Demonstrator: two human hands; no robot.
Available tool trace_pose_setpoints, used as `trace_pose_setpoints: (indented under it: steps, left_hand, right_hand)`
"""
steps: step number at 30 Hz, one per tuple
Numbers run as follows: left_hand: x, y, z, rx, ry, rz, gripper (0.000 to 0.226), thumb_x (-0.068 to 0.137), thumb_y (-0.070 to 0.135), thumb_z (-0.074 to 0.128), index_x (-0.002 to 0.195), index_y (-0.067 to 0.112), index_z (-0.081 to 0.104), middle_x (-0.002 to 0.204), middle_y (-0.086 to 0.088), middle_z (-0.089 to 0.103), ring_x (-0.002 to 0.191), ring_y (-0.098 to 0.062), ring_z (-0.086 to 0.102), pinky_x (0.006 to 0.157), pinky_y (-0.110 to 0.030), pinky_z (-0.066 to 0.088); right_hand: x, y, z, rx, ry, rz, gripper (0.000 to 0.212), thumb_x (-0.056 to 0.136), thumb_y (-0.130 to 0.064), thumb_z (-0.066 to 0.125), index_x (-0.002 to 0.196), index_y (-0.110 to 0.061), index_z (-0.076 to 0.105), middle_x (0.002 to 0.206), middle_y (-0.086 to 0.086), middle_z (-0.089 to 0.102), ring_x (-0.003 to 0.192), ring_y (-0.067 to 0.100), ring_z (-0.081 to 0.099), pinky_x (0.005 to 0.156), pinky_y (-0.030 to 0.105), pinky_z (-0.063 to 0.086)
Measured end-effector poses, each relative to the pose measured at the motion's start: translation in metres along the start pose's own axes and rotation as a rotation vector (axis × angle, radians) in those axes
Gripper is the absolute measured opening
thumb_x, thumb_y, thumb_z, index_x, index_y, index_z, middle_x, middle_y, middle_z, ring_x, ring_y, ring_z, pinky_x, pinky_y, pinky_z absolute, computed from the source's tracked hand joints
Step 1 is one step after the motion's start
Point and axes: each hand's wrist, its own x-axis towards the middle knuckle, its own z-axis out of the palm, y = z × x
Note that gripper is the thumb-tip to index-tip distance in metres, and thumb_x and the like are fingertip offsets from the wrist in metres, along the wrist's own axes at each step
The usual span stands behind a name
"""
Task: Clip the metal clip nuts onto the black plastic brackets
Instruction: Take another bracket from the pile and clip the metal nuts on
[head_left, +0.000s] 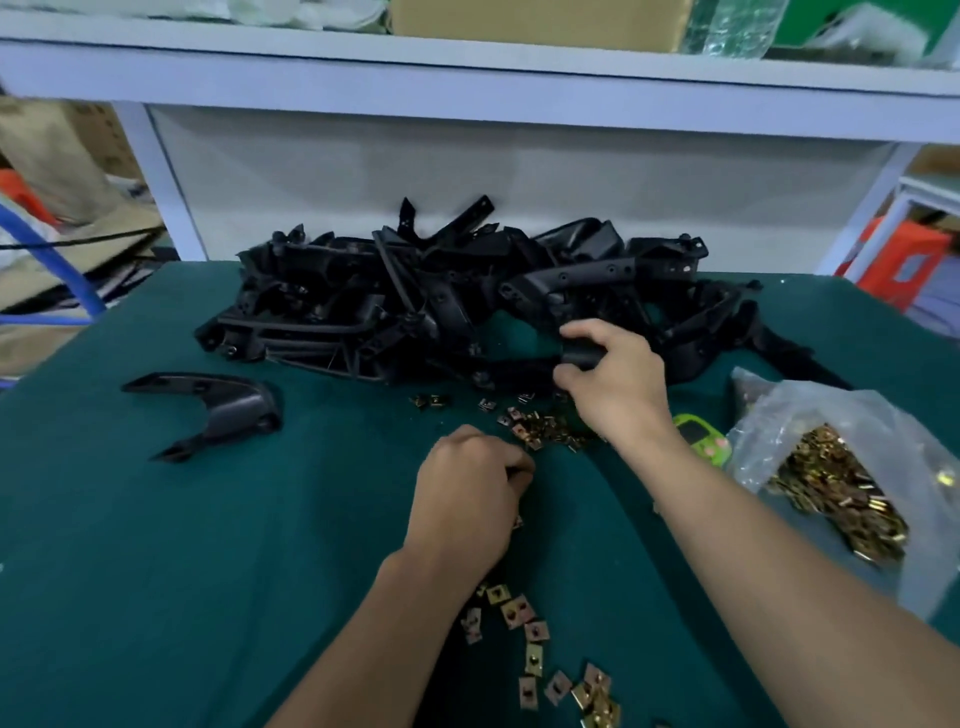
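Green table (156, 597): bracket pile (395, 306), lone bracket (228, 405), loose clip nuts (540, 428), nut bag (841, 478)

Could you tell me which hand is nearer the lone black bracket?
Left. The left hand sits right of the lone bracket; the right hand is farther, at the pile.

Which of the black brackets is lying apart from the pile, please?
The curved bracket at the left of the green cloth: it lies alone, while all the others are heaped together in the pile at the back.
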Motion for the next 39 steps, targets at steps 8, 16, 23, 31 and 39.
trace_pose_setpoints:
  steps: [8,16,23,31,39]
  left_hand:
    - [-0.013,-0.003,-0.006,0.293,0.063,-0.058,0.037,0.087,0.052,0.066,0.115,0.029,0.076,0.112,0.01,0.075,0.109,-0.017,0.063,0.095,-0.033,0.039]
    - [-0.024,-0.008,-0.029,0.219,0.012,-0.028,0.012,0.095,0.033,0.069,0.1,0.031,0.08,0.101,0.014,0.076,0.103,-0.016,0.062,0.094,-0.031,0.037]
    - [-0.032,-0.002,-0.032,-0.014,0.071,-0.178,0.01,0.082,0.019,0.082,0.081,0.028,0.078,0.08,0.027,0.057,0.091,-0.006,0.055,0.089,-0.031,0.049]
    - [-0.026,-0.002,-0.026,-0.179,0.081,-0.313,0.018,0.101,0.022,0.059,0.089,0.035,0.058,0.093,0.009,0.061,0.087,-0.007,0.055,0.067,-0.021,0.04]
    - [-0.023,-0.004,-0.025,-0.011,0.107,-0.211,0.015,0.103,0.018,0.051,0.091,0.024,0.056,0.08,0.015,0.054,0.087,-0.016,0.047,0.076,-0.033,0.036]
  right_hand:
    - [-0.096,0.005,-0.032,0.32,0.113,-0.026,0.027,0.095,-0.024,0.065,0.105,-0.049,0.07,0.079,-0.024,0.07,0.052,0.001,0.056,0.052,0.019,0.048]
    - [-0.158,0.011,-0.042,0.0,-0.122,-0.11,0.057,0.095,-0.069,0.043,0.139,-0.036,0.058,0.065,-0.029,0.054,0.074,-0.016,0.056,0.073,0.008,0.043]
    - [-0.15,0.015,-0.053,-0.074,0.063,-0.199,0.047,0.092,0.005,0.056,0.112,-0.033,0.076,0.097,-0.018,0.068,0.089,0.003,0.054,0.083,0.025,0.046]
    - [-0.128,0.024,-0.058,-0.372,-0.482,-0.369,0.093,0.072,0.022,0.051,0.132,-0.049,0.05,0.16,-0.027,0.028,0.153,0.0,0.001,0.125,0.032,0.014]
    - [-0.132,0.021,-0.06,0.237,0.001,-0.326,0.05,0.077,0.013,0.074,0.101,-0.03,0.079,0.102,-0.018,0.075,0.102,-0.001,0.067,0.091,0.018,0.049]
